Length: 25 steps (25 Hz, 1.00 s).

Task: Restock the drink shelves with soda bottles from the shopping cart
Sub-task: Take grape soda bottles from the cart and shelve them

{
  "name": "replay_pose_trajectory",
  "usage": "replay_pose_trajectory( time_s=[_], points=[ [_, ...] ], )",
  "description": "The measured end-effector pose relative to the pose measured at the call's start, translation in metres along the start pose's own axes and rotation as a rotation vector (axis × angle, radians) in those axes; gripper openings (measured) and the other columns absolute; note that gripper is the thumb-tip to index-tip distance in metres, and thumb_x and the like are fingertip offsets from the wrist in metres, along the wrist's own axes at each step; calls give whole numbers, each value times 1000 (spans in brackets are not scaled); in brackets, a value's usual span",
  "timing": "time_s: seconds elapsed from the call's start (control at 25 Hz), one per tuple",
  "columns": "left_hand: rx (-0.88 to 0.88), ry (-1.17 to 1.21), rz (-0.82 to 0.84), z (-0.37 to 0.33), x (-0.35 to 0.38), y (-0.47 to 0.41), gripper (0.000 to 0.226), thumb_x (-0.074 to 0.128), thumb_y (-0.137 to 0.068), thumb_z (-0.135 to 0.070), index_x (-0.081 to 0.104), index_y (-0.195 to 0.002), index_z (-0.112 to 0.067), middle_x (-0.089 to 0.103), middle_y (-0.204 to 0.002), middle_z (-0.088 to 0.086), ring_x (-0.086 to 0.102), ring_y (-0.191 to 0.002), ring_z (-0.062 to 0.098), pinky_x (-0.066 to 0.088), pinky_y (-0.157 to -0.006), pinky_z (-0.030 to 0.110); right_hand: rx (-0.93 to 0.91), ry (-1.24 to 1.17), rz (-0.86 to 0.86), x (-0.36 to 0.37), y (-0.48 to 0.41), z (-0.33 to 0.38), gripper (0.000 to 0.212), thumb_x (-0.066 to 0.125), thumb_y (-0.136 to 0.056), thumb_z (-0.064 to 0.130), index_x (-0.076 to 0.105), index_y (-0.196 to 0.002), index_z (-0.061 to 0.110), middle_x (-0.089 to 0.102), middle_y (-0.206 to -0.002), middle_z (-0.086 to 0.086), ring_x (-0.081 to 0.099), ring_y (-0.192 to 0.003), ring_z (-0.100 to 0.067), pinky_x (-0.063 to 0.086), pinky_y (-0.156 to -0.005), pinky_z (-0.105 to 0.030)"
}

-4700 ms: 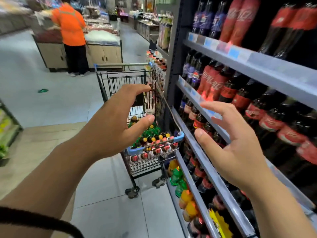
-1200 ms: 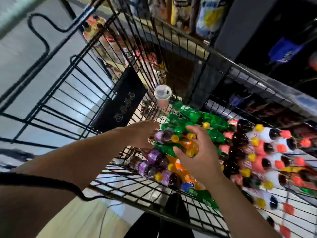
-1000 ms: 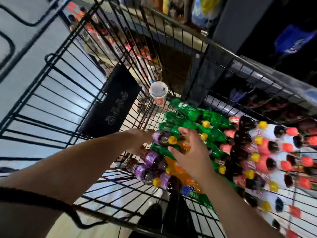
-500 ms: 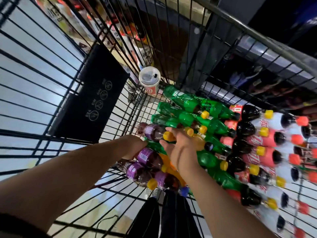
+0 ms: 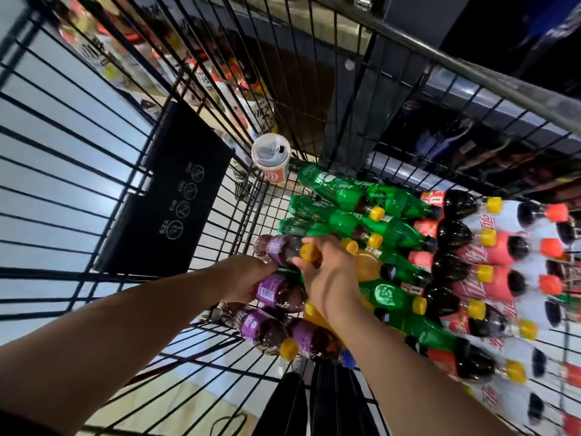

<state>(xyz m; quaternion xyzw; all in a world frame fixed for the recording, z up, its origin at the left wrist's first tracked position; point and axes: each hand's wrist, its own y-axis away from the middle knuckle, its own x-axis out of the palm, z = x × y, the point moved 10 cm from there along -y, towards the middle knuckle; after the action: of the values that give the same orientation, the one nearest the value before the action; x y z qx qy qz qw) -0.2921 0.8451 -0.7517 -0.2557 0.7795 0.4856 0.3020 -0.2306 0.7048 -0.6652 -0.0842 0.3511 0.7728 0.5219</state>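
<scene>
Left hand (image 5: 248, 280), right hand (image 5: 330, 273) grip glossy bottles (image 5: 276, 249) in wire cart (image 5: 471, 73).

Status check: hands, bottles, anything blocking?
Left hand grips second purple bottle. Right hand grips top purple bottle by its neck. Both lie in the cart. Cup stands apart, in the corner.

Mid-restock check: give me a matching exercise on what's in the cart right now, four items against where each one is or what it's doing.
Items
1. lidded cup
2. green bottles
3. left hand
4. right hand

Places
A. grips the yellow cap of the farther purple bottle
B. holds the nearer purple bottle
C. upright in the far corner of the cart
D. lying on their sides next to the cup

Pairs: 1-C, 2-D, 3-B, 4-A
</scene>
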Motion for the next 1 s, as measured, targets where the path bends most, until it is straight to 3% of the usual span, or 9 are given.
replay_pose_trajectory(
  time_s=[0.12, 0.24, 0.4, 0.52, 0.6, 0.68, 0.8, 0.92, 1.0],
  points=[
    [-91, 162, -62, 0, -26, 11, 66, 75, -82, -28, 38, -137, -31, 67, -101, -3, 65, -88, 17, 49, -74, 25, -126, -36, -150, -29, 10, 20, 25, 77, -88, 9, 70, -111, 14, 63, -107, 5, 59, -87, 9, 38, -71, 4],
    [-160, 235, -192, -7, -56, 31, 77, 77, -79, -40, 29, -139, -39, 60, -92, -12, 58, -78, 8, 47, -69, 20, -191, -156, -148, -57, 21, 42, 28, 74, -91, 11, 66, -114, 24, 61, -109, 9, 56, -96, 14, 41, -78, -1],
    [-81, 393, -390, -36, -105, 62, 64, 86, -72, -29, 53, -127, -31, 64, -90, -16, 57, -70, -12, 43, -64, 5, -227, -274, -190, -109, 46, 68, 39, 72, -93, 17, 61, -118, 45, 63, -109, 31, 56, -102, 20, 42, -79, 3],
    [-68, 431, -459, -59, -139, 86, 71, 88, -67, -34, 54, -129, -35, 66, -101, -22, 62, -84, -10, 50, -75, 5, -292, -329, -247, -153, 70, 95, 46, 70, -96, 20, 55, -125, 53, 56, -111, 49, 52, -108, 25, 39, -81, 6],
    [-18, 478, -537, -80, -164, 106, 78, 86, -60, -48, 56, -131, -38, 62, -105, -31, 61, -92, -14, 44, -78, -3, -339, -361, -283, -183, 87, 110, 49, 70, -96, 22, 53, -129, 54, 59, -118, 43, 53, -113, 22, 40, -84, 5],
    [34, 601, -590, -101, -188, 127, 79, 86, -54, -54, 57, -128, -44, 66, -104, -35, 63, -98, -14, 48, -82, 3, -388, -380, -329, -215, 106, 124, 50, 70, -95, 26, 53, -130, 58, 64, -124, 29, 57, -118, 11, 45, -87, -1],
    [160, 836, -616, -130, -219, 148, 67, 93, -58, -45, 65, -119, -44, 72, -111, -18, 68, -105, 3, 52, -88, 17, -478, -391, -400, -261, 130, 146, 46, 71, -93, 31, 57, -132, 51, 72, -117, 18, 65, -113, 0, 49, -89, -8],
    [262, 1041, -517, -163, -246, 156, 71, 96, -58, -41, 64, -122, -38, 70, -124, 0, 66, -116, 20, 52, -97, 35, -540, -435, -417, -296, 153, 167, 42, 72, -90, 30, 63, -125, 50, 76, -112, 11, 70, -108, -7, 52, -91, -18],
    [276, 1128, -403, -188, -256, 158, 67, 98, -51, -35, 68, -111, -45, 74, -116, -2, 70, -109, 16, 54, -90, 35, -569, -446, -431, -311, 170, 180, 39, 73, -93, 24, 65, -123, 47, 75, -110, 12, 70, -102, -6, 53, -88, -18]
  ],
)
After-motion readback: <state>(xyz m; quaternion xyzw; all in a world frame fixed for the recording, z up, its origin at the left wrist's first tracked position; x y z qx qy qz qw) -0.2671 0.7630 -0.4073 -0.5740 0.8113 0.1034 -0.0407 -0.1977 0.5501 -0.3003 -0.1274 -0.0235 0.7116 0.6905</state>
